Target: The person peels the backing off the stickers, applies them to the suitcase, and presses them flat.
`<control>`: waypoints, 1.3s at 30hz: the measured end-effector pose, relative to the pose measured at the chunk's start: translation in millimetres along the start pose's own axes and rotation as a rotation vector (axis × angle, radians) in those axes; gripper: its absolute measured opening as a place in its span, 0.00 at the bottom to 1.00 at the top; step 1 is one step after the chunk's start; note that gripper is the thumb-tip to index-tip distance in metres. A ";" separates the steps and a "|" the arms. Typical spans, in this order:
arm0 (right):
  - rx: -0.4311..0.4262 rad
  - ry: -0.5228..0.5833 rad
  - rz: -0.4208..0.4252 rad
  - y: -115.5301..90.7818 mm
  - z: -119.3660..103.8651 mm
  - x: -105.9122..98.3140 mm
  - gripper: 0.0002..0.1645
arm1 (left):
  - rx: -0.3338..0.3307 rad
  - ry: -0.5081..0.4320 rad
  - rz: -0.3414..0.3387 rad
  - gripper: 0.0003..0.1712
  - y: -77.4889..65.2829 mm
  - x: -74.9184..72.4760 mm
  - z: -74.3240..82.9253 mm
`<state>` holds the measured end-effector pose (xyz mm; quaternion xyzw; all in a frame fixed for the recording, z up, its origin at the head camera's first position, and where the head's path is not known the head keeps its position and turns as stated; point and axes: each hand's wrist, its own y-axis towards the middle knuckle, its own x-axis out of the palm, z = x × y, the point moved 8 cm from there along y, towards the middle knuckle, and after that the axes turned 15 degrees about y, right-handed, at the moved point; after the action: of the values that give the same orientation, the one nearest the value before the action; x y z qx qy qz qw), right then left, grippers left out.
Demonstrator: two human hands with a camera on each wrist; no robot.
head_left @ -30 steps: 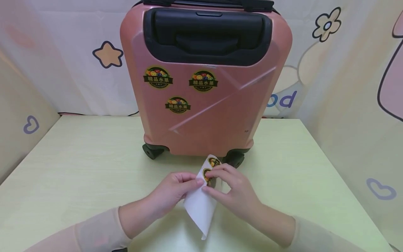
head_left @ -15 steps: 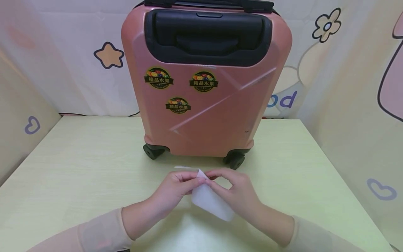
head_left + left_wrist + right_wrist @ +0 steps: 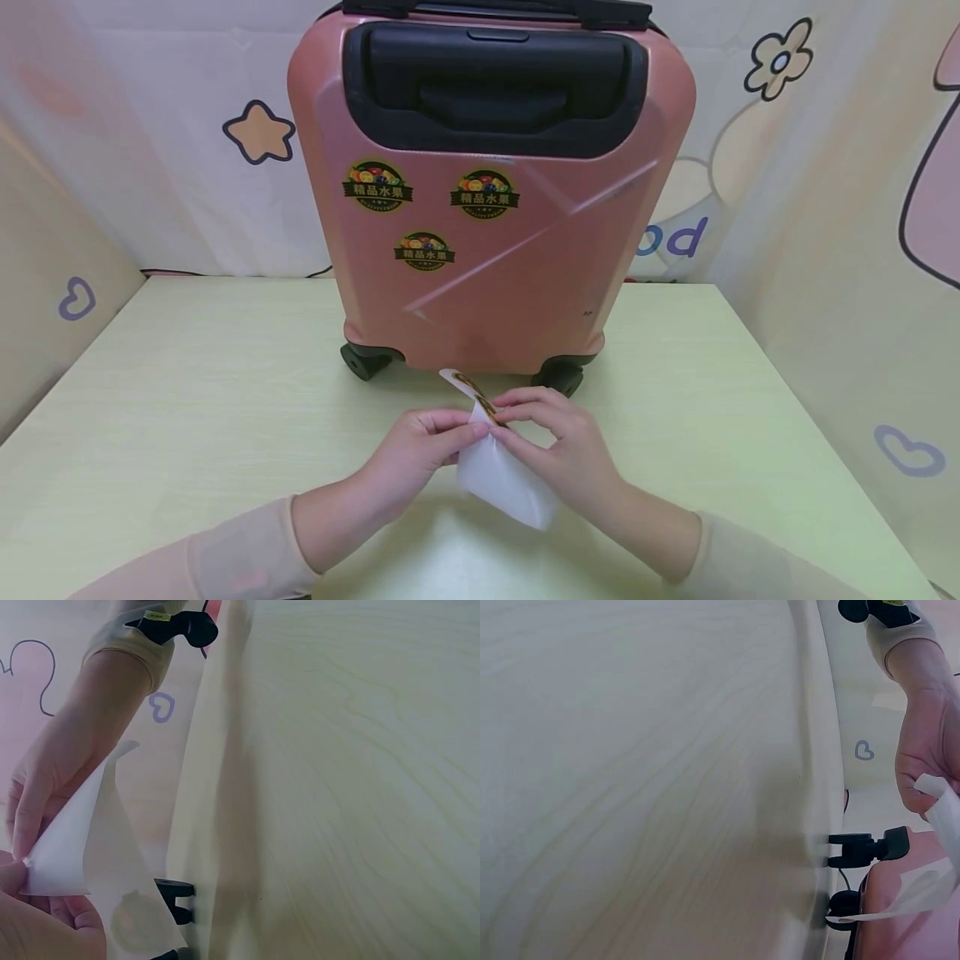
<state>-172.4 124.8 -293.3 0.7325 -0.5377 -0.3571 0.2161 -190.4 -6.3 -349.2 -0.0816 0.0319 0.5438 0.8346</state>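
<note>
Glossy pink hard-shell suitcase [image 3: 510,283] stands upright on its wheels; thin white paper sheet [image 3: 501,483] is up in front of the suitcase's lower edge, bent, between your hands; your left hand [image 3: 420,442] pinches it, thumb on the white back; your right hand [image 3: 566,446] pinches beside the bend, fingers at the dark-and-gold printed stickers [image 3: 486,407], seen nearly edge-on; expect it light and limp, easily creased, its backing perhaps slick; best grip is probably plain paper, clear of sticker faces; three round black-and-gold stickers [image 3: 424,252] lie flat on the suitcase's smooth, ridged shell, below its black handle recess [image 3: 495,137].
</note>
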 end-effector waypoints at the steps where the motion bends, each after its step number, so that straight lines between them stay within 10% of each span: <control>1: -0.005 0.003 0.000 0.0 -0.2 0.0 0.12 | -0.001 -0.004 0.000 0.17 0.1 0.0 -0.4; 22: -0.061 -0.080 0.069 1.3 -1.9 -6.6 0.10 | -0.068 0.004 0.033 0.20 -3.3 -9.8 -9.3; 39: 0.064 -0.036 0.108 0.8 4.5 -19.3 0.08 | -0.109 0.130 0.022 0.20 0.7 -32.2 -21.9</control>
<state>-179.5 143.0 -290.1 0.7024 -0.5915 -0.3407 0.2018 -203.4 -38.8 -366.2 -0.1614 0.0572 0.5475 0.8191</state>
